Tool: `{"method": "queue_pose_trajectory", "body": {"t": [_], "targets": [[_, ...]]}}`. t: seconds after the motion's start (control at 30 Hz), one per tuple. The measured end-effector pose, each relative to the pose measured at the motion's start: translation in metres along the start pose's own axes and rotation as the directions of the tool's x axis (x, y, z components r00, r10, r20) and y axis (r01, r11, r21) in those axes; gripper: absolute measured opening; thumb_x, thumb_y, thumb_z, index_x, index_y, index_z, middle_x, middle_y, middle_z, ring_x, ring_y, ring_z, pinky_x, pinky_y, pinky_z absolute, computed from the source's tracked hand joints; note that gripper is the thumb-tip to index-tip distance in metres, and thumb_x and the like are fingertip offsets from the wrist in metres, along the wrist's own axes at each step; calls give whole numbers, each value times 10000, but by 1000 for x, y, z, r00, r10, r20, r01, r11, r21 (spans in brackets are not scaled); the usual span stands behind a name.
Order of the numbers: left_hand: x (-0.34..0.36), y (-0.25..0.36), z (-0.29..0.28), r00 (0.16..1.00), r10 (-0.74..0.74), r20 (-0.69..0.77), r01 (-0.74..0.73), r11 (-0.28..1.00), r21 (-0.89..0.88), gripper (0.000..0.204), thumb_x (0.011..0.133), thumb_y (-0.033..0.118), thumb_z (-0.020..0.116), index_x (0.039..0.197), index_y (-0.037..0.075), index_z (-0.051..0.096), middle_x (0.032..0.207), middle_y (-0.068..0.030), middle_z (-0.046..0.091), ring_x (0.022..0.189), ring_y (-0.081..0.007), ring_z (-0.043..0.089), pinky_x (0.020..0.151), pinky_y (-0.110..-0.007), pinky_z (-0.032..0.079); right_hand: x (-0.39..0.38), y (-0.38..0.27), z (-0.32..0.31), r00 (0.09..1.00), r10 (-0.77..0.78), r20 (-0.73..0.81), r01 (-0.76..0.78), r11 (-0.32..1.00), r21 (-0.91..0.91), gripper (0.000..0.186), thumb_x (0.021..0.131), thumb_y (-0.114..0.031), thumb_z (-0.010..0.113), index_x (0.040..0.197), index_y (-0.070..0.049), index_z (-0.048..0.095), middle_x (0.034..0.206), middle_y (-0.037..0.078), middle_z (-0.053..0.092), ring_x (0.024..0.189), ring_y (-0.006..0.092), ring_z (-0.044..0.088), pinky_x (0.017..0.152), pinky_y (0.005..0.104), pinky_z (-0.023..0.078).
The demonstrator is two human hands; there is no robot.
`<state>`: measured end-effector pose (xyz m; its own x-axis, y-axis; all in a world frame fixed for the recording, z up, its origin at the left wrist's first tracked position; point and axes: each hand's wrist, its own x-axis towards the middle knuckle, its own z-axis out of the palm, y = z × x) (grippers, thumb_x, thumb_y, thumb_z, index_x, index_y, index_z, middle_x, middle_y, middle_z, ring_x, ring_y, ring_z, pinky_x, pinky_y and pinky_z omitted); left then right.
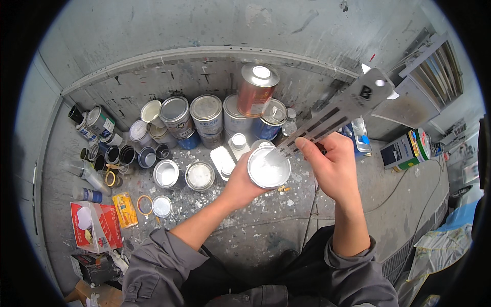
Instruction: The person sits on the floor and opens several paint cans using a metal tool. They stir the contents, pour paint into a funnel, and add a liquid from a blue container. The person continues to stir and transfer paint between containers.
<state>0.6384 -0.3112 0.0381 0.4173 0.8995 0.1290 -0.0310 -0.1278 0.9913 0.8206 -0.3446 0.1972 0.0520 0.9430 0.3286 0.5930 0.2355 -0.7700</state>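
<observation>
My left hand point(240, 182) is wrapped around the side of a round cup point(268, 174) with white paint inside. In my right hand point(333, 165), the thumb and fingers pinch a long, flat, pale paint mixing stick point(341, 113) with dark printed bars. The stick slants up to the right, and its lower end reaches the cup's rim; whether the tip touches the paint is hard to tell. Beyond the cup lie a white rectangular lid or tray point(222, 162) and a small white-capped container point(238, 141).
Paint cans point(206, 108) stand stacked along the wall, with a red-brown tin point(257, 92) on top. Two opened white-paint cans point(200, 176) sit to the left, near dark cups point(127, 154) and a red box point(96, 226). A rectangular can point(404, 152) and a cable point(393, 193) lie right.
</observation>
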Motion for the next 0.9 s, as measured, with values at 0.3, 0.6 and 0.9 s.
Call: {"method": "queue_pose_trajectory", "body": {"t": [0.3,0.6,0.9], "targets": [[5,4,-1,998,-66,-11,64,989,-137,847,720,62,949,1441,37,507,1367,-98,643,1295,-234,617,1107,-387,497,-17,7,18,998,-34,57,34,999,-3,127,911,-58,744,996,36,750,836,170,715,680,268,686,624,359,509],[1,9,-1,999,-45,-8,45,999,3,862,733,103,951,1462,35,497,1376,-105,637,1307,-252,615,1122,-395,491,-1,3,3,998,54,-16,-54,998,13,137,921,-54,749,1012,48,743,797,128,728,667,122,618,615,318,490],[6,4,-1,998,-58,-16,56,993,-100,868,740,100,952,1470,34,487,1401,-117,631,1321,-253,611,1133,-394,490,-16,6,14,997,-47,62,47,999,8,139,928,-53,742,1049,10,768,857,155,747,685,194,673,639,332,518]]}}
